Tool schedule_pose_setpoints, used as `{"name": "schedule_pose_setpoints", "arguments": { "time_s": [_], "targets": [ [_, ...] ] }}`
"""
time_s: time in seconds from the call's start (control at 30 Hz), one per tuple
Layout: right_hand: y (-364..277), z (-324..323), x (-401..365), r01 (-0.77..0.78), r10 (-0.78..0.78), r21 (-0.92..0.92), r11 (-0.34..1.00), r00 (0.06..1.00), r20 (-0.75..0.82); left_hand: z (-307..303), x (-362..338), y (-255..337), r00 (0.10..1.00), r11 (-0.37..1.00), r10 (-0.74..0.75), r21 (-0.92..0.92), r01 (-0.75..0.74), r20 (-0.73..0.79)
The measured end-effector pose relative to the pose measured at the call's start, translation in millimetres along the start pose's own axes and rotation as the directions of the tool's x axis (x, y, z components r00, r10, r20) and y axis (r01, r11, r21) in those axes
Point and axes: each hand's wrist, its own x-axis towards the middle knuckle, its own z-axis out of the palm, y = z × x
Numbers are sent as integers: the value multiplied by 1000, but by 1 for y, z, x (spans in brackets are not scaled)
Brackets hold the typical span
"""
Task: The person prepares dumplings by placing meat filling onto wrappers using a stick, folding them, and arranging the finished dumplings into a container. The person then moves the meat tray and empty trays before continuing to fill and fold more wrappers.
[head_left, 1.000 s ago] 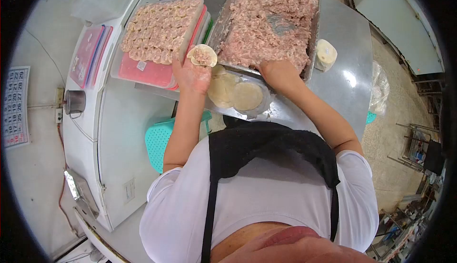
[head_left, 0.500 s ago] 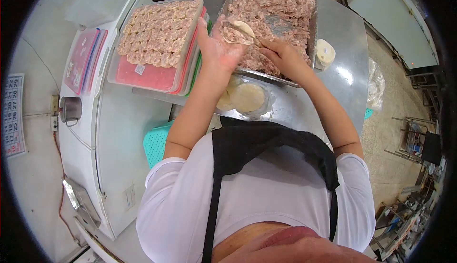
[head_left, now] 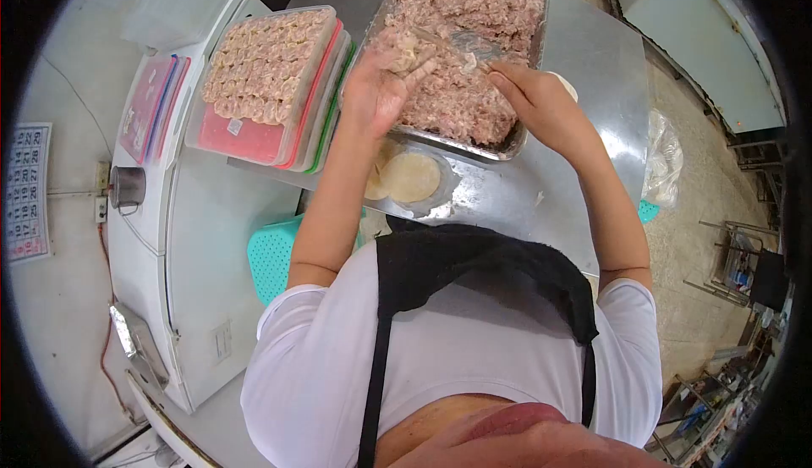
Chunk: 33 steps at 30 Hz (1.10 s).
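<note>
My left hand [head_left: 376, 91] is cupped around a filled dumpling [head_left: 404, 52], its pale wrapper gathered about the meat. My right hand [head_left: 541, 108] grips the handle of a thin, flat filling spatula [head_left: 489, 65], its blade reaching left toward the dumpling; the blade is blurred. Beneath both hands lies a large metal tray [head_left: 486, 153] heaped with minced meat filling [head_left: 465, 100]. Round dough wrappers [head_left: 412, 177] rest on the table just in front of the tray.
To the left, rows of shaped dumplings [head_left: 266, 62] fill much of a plastic container [head_left: 199, 134] atop a stack with red and green edges. A pale round item [head_left: 565, 87] shows partly behind my right hand. A turquoise basket [head_left: 272, 256] sits below the steel table [head_left: 592, 62].
The wrapper, open with meat on it before, is now gathered in my left hand. My right hand has drawn the spatula rightward, away from my left hand. The whole view has shifted slightly.
</note>
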Motion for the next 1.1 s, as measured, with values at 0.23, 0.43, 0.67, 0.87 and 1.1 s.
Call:
{"name": "schedule_pose_setpoints", "arguments": {
  "time_s": [0.23, 0.43, 0.67, 0.87, 1.1],
  "targets": [
    [-7, -34, -4, -194, 113, 260, 946, 949, 295, 32, -5, 21, 921, 284, 181, 879, -384, 344],
    [30, 9, -2, 64, -121, 293, 954, 976, 182, 18, 11, 39, 844, 259, -289, 886, -385, 451],
    [40, 19, 10, 125, -85, -291, 949, 986, 144, -53, 18, -3, 989, 121, -131, 991, -50, 66],
    [84, 49, -5, 24, 142, -564, 826, 958, 249, -34, -10, 2, 993, 26, -114, 1000, 6, -3],
    [12, -18, -21, -242, 242, -16, 970, 961, 135, 1, -29, 37, 894, 167, 39, 879, -447, 447]
  ]
}}
